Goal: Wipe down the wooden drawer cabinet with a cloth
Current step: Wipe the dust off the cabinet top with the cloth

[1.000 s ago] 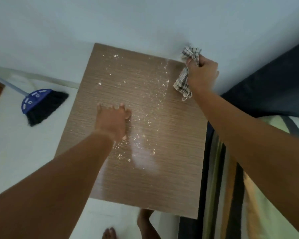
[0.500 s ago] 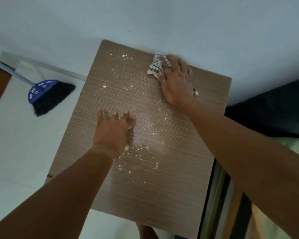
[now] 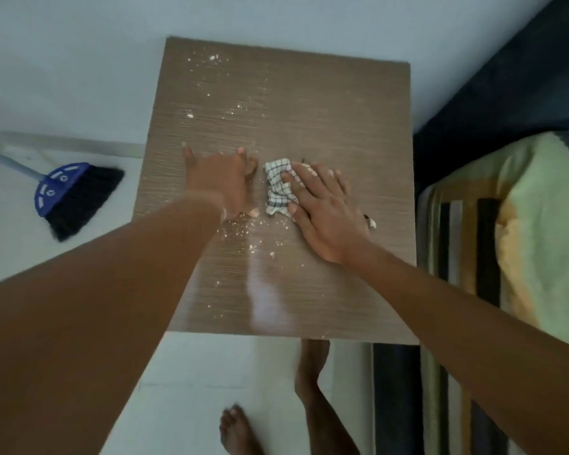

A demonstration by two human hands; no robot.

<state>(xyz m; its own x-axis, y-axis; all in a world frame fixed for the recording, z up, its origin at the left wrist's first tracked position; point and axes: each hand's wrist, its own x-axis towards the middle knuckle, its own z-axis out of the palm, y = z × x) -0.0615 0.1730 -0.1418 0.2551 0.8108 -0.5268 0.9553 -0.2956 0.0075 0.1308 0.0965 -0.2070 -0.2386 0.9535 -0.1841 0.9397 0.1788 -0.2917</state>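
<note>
Many white crumbs (image 3: 240, 229) speckle the brown wood-grain cabinet top (image 3: 326, 103).

We see two bare forearms with no sleeves reaching the wrists. Our left hand (image 3: 219, 182) wears nothing that shows: no ring, watch or band. Our right hand (image 3: 322, 208) carries one small ring (image 3: 370, 221) on a finger at its outer edge, pale with a dark part; its detail is too blurred to read. Below, our two feet (image 3: 235, 428) are bare.
</note>
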